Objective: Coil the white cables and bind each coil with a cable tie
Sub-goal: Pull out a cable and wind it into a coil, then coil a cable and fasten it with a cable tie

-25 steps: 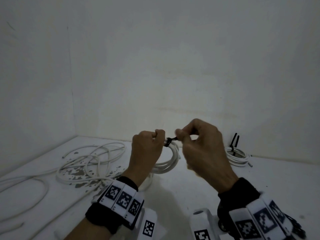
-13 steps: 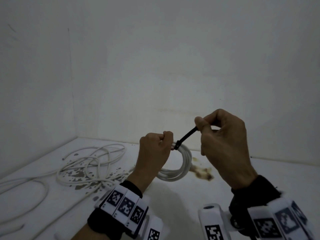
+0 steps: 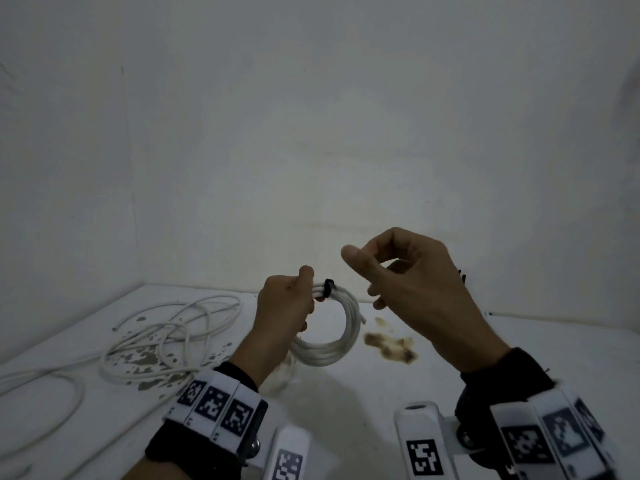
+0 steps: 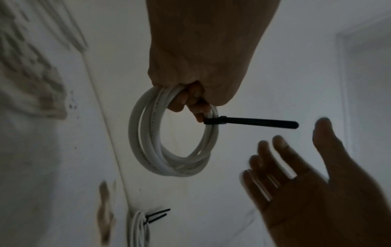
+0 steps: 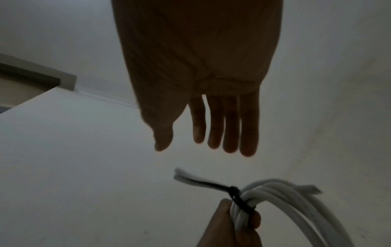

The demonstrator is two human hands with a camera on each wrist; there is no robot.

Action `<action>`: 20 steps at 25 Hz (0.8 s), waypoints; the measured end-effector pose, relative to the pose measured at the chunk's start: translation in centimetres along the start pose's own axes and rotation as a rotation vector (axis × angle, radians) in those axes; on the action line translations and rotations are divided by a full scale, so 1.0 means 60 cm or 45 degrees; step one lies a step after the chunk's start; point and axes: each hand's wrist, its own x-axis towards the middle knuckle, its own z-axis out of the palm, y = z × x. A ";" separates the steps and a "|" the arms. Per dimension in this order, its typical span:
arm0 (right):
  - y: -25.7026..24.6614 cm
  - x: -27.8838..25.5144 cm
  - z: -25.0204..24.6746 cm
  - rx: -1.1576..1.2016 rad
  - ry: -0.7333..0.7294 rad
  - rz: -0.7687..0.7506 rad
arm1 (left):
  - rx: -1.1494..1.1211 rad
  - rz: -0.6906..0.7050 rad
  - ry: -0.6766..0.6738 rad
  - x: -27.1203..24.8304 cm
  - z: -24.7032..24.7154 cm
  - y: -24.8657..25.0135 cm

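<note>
My left hand point(image 3: 284, 306) grips a small coil of white cable point(image 3: 337, 344) at its top and holds it up above the white table point(image 3: 346, 403). A black cable tie point(image 3: 328, 287) is cinched round the strands beside my fingers; in the left wrist view the cable tie point(image 4: 249, 122) sticks its tail out sideways. My right hand point(image 3: 408, 285) hovers to the right of the coil with fingers straight and nothing in it, clear of the tail. The right wrist view shows the coil point(image 5: 296, 203) and the tie point(image 5: 239, 200) below my right hand's fingertips point(image 5: 213, 143).
Loose white cables point(image 3: 166, 334) sprawl over the left of the table. A brown stain point(image 3: 391, 344) marks the surface right of the coil. In the left wrist view a second coil point(image 4: 138, 229) with black ties lies by the wall. Walls enclose the back and left.
My right hand pulled the tie's tail up and to the right, then let it go and opened. The tie now sits tight on the coil. My left hand kept its grip.
</note>
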 end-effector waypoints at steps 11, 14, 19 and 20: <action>0.147 0.000 -0.001 0.381 -0.390 0.770 | -0.574 -0.573 -0.436 0.018 0.010 -0.022; 0.201 0.003 -0.008 0.491 -0.204 0.911 | -0.518 -0.593 -0.423 0.014 0.042 -0.063; 0.297 0.020 -0.025 0.552 0.149 1.054 | -0.202 -0.621 -0.484 0.033 0.148 -0.131; 0.314 0.029 -0.029 0.571 0.217 1.079 | -0.161 -0.644 -0.526 0.040 0.168 -0.134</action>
